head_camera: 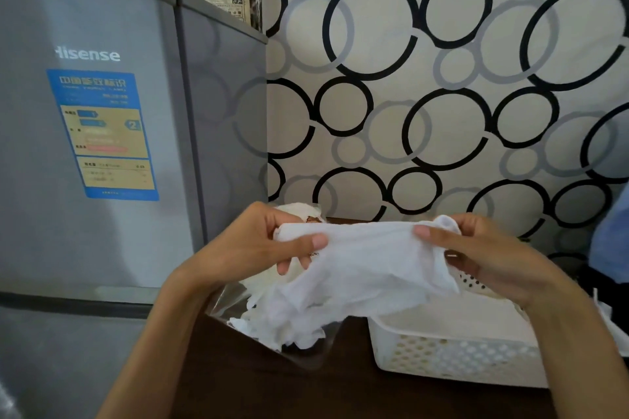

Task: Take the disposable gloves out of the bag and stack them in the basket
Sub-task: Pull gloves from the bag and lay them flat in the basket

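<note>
A bunch of thin white disposable gloves (pixel 367 269) is held up in the air, stretched between both hands, just above the near-left corner of the white perforated basket (pixel 452 350). The left hand (pixel 269 245) has a narrow grip, thumb on top and fingers curled under, pinching the left end of the bunch. The right hand (pixel 483 255) pinches the right end the same way, thumb over the front, with a bit of glove poking up above its fingers. The loose lower ends of the gloves hang down and to the left of the basket, trailing into the mouth of a clear plastic bag (pixel 231 303) that lies just beside the basket's left wall. Basket and bag both rest on a dark brown counter (pixel 258 391). Left of the basket, beyond the bag, stands a grey fridge (pixel 102 133) carrying a blue and yellow label (pixel 103 133). Behind the basket hangs a curtain (pixel 442 78) printed with black and grey rings.
</note>
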### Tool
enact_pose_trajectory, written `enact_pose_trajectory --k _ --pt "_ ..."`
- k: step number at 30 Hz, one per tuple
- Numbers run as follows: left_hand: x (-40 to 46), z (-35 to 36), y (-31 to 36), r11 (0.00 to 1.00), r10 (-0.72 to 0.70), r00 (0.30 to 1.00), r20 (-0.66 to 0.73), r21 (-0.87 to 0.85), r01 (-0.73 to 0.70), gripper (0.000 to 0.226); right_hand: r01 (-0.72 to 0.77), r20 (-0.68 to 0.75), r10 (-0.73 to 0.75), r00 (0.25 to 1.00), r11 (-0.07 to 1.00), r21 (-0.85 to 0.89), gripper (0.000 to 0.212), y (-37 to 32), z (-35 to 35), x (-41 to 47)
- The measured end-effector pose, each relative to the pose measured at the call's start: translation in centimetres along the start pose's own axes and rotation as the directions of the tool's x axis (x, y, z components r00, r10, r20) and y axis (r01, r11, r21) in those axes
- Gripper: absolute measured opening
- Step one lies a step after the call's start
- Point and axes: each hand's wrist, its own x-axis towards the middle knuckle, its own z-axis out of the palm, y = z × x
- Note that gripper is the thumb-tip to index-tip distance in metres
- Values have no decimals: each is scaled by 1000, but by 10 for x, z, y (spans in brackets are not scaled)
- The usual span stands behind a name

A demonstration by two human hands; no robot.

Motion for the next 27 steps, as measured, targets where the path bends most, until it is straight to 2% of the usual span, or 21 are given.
enact_pose_trajectory --k 1,3,5,7,10,12,15,17,19,22,23,27 --pt "2 2 0 1000 10 1000 -21 -2 -10 29 -5 6 5 1000 999 32 66 2 -7 -2" --pt "5 5 1 1000 8 998 -63 15 -7 26 -5 16 4 1000 997 76 69 1 -14 -5" --pt "8 9 -1 999 -4 991 -137 53 11 22 29 -53 -26 998 998 58 52 -2 -17 -8" --pt "12 14 -5 999 -13 972 -236 47 25 22 76 -217 -71 974 997 18 26 -5 -12 -9" --pt "26 32 -4 998 -12 944 -330 60 34 28 123 -402 -110 909 992 6 15 -11 -2 -5" --pt "42 51 4 999 -42 917 -398 -25 35 34 170 -523 -178 834 983 -64 20 -15 0 -1" --pt "65 82 24 988 -69 878 -474 -157 -7 32 280 -691 -385 612 923 -266 18 -23 -2 2" --pt "79 100 31 991 -12 839 -543 -116 -62 28 294 -722 -502 476 865 -407 15 -27 -9 0" --pt "92 112 33 996 49 805 -591 -29 -82 29 212 -672 -612 417 785 -583 17 -28 -26 -4" --pt "103 116 29 988 146 792 -593 134 -82 29 46 -516 -725 456 598 -800 29 -20 -62 -13" --pt "105 116 27 980 169 811 -559 179 -81 31 41 -505 -718 479 593 -804 32 -17 -71 -16" --pt "103 119 18 964 202 891 -406 245 -107 33 123 -554 -604 573 731 -671 35 -12 -84 -24"
